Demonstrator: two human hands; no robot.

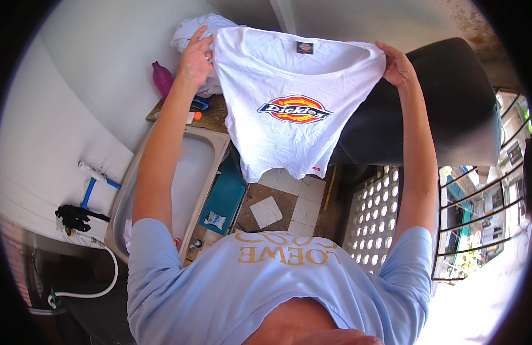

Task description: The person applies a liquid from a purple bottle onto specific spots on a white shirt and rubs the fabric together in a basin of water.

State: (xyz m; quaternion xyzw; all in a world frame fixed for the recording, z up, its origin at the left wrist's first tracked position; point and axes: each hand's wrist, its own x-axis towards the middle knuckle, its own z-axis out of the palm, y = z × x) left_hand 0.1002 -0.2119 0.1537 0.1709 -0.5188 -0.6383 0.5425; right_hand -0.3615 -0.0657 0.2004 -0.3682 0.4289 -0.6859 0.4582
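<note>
A white sleeveless top (286, 138) with a red, yellow and dark printed emblem hangs spread out in front of me. My left hand (195, 59) grips its left shoulder, with a ring on one finger. At the other shoulder, my right hand (396, 64) pinches the fabric. Both arms are stretched forward and the cloth is pulled wide between them. Its neckline faces up, showing a dark label inside the back. The lower hem hangs free above the floor, slightly wrinkled.
Left of me is a basin (194, 167) of cloudy water. Behind it are a purple bottle (161, 79) and bundled pale cloth (199, 27) on a wooden surface. A teal tray (224, 192) lies beside the basin. A black padded object (433, 109) stands right, near a barred window (479, 198).
</note>
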